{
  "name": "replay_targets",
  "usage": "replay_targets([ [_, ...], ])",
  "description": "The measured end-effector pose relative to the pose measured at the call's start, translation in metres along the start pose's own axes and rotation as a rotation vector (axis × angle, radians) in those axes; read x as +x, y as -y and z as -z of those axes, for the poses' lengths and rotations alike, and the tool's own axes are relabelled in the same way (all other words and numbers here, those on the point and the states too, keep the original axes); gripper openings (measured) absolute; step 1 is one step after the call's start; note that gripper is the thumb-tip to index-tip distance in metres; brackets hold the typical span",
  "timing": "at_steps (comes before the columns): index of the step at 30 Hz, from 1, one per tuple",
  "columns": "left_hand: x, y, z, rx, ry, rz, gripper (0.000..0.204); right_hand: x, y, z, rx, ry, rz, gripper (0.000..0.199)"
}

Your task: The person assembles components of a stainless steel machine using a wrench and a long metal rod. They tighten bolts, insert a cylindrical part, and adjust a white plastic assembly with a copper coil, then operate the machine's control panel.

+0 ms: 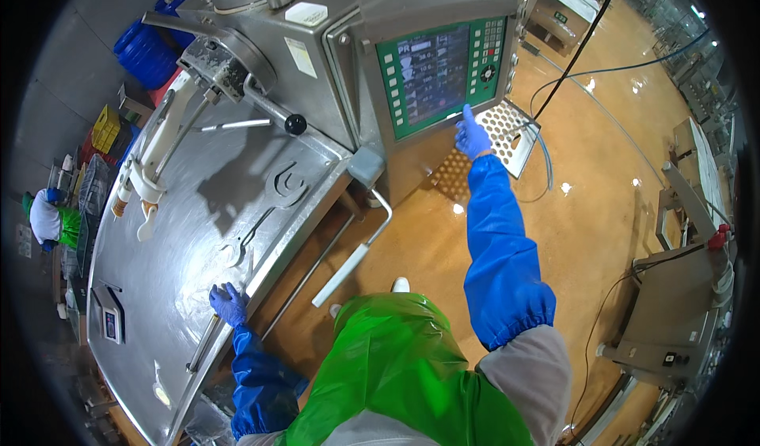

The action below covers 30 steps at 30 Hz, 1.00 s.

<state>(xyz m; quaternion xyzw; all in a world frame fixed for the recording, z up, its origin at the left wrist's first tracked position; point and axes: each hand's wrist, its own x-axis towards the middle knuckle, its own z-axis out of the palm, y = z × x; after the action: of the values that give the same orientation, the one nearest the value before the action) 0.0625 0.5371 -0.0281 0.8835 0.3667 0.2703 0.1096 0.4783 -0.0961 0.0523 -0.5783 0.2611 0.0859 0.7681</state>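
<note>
A gloved right hand point(473, 138) points at the lower edge of a green-framed control panel point(443, 75) at one o'clock.
The panel's single dark screen point(430, 74) shows pale rows of text, with light buttons down both sides; the right hand's forefinger is stretched out, the others loosely bent, contact unclear. Below it lies one perforated metal plate point(500, 123), over a glossy orange-brown floor point(427, 244). At eight o'clock the left hand point(229, 305), fingers apart, rests by the edge of a shiny steel bench point(170, 276). Farther out, toward ten o'clock, stand two blue barrels point(142, 53) and one yellow crate point(106, 129); at nine, one other person point(47, 218).
</note>
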Motion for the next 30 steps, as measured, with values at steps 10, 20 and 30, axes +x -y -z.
replay_targets([
  [10, 0.002, 0.031, 0.012, -0.148, 0.072, -0.076, 0.053, -0.194, -0.334, -0.032, -0.255, 0.354, -0.336, 0.037],
  [20, 0.012, 0.234, 0.128, 0.048, 0.008, 0.042, 0.056, -0.288, -0.460, -0.158, -0.183, 0.114, -0.433, 0.066],
  [30, 0.003, 0.308, 0.161, 0.126, -0.004, 0.024, 0.062, -0.269, -0.482, -0.154, -0.390, -0.093, -0.330, 0.046],
])
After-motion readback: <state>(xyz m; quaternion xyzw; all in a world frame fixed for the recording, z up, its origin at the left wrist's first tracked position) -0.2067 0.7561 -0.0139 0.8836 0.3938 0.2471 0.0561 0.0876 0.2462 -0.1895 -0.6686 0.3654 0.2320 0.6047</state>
